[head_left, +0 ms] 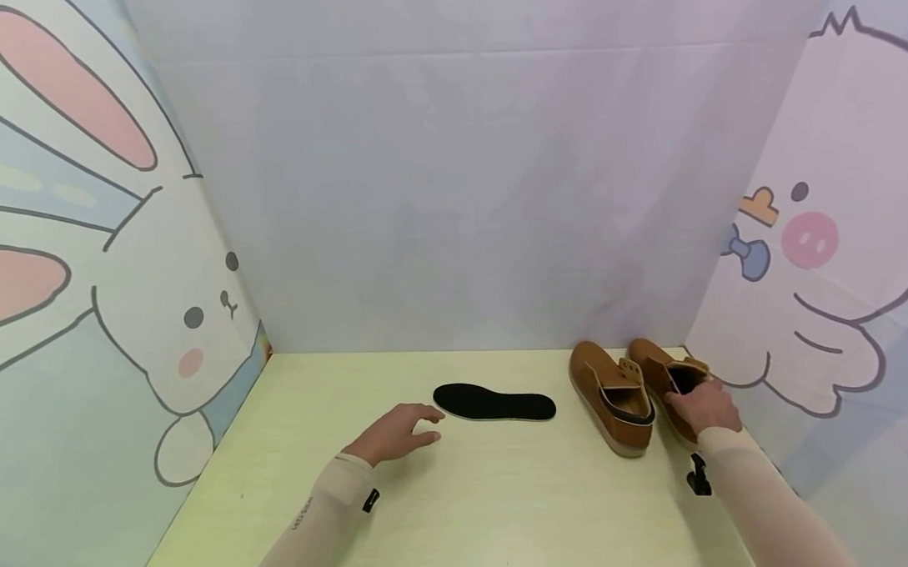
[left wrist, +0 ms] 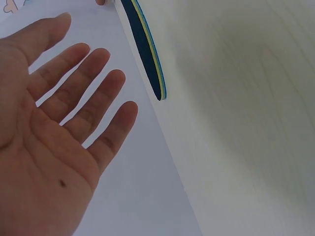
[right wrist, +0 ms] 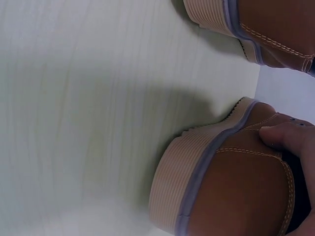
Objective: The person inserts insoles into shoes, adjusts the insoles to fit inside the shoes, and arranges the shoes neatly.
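Observation:
A black insole [head_left: 496,403] lies flat on the table, its thin yellow and blue edge showing in the left wrist view. Just to its left, my left hand [head_left: 392,434] hovers over the tabletop with fingers spread and relaxed, holding nothing. Two brown shoes stand side by side at the right. My right hand [head_left: 708,406] grips the right-hand shoe [right wrist: 236,191] at its ankle opening. The thumb presses the shoe's side below the collar; the other fingers are mostly hidden. The left-hand shoe [head_left: 596,387] stands untouched beside it.
The pale wood-grain table [head_left: 461,500] ends at a plain light wall [head_left: 451,192] behind. Printed side panels, with a rabbit on the left [head_left: 163,327] and a chick-like figure on the right [head_left: 848,178], border it. The right-hand shoe stands close to the right panel.

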The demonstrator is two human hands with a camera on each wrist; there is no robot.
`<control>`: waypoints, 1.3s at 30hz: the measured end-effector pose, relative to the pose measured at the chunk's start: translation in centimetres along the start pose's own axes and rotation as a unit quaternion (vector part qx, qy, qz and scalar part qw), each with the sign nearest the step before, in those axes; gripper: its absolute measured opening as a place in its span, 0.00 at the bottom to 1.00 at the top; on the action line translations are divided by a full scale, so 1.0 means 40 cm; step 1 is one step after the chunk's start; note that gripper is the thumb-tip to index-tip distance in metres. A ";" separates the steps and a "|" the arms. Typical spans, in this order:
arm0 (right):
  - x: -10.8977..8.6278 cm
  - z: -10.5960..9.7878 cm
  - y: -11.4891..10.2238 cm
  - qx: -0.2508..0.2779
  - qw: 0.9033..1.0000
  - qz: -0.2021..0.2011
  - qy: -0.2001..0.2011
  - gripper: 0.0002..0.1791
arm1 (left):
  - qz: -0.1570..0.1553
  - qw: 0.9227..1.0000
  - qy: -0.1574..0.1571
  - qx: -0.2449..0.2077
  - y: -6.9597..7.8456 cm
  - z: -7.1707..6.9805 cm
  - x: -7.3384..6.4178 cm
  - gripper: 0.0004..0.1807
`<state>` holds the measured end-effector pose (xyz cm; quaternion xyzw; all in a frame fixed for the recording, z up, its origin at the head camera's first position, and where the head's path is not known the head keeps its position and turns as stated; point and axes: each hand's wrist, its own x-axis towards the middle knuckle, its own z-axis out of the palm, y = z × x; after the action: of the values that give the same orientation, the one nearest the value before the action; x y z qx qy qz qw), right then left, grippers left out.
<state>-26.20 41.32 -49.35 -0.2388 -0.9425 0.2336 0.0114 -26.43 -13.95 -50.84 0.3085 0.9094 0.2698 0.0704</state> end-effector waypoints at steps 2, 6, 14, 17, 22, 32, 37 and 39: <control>-0.002 -0.002 -0.004 0.000 1.000 0.006 -0.009 0.52 | 0.000 1.000 0.000 0.000 0.002 -0.002 -0.002 0.22; -0.002 -0.007 -0.010 -0.003 1.000 0.015 -0.027 0.55 | -0.004 1.000 -0.001 0.000 0.003 -0.004 -0.005 0.22; -0.011 -0.019 -0.032 -0.023 0.999 0.009 -0.046 0.66 | -0.006 1.000 0.002 -0.001 0.001 -0.009 -0.011 0.23; -0.025 -0.025 -0.048 -0.037 0.999 -0.008 -0.033 0.72 | -0.007 1.000 0.003 -0.002 0.000 -0.012 -0.013 0.23; -0.046 -0.033 -0.087 -0.044 0.994 -0.082 0.065 0.66 | -0.002 1.000 0.010 -0.003 -0.004 -0.011 -0.023 0.24; -0.068 -0.023 -0.209 -0.013 0.969 -0.218 0.119 0.56 | 0.018 0.998 0.053 0.011 0.000 0.014 -0.035 0.32; -0.089 0.016 -0.248 -0.016 0.970 -0.240 0.029 0.60 | 0.025 0.997 0.076 0.025 0.001 0.021 -0.038 0.24; -0.093 0.028 -0.255 -0.026 0.973 -0.228 0.006 0.62 | 0.030 0.996 0.080 0.027 0.002 0.022 -0.037 0.22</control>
<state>-27.57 31.22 -45.48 -0.0190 -0.9778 0.1988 0.0634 -24.93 -14.39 -51.62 0.3152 0.9093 0.2708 -0.0197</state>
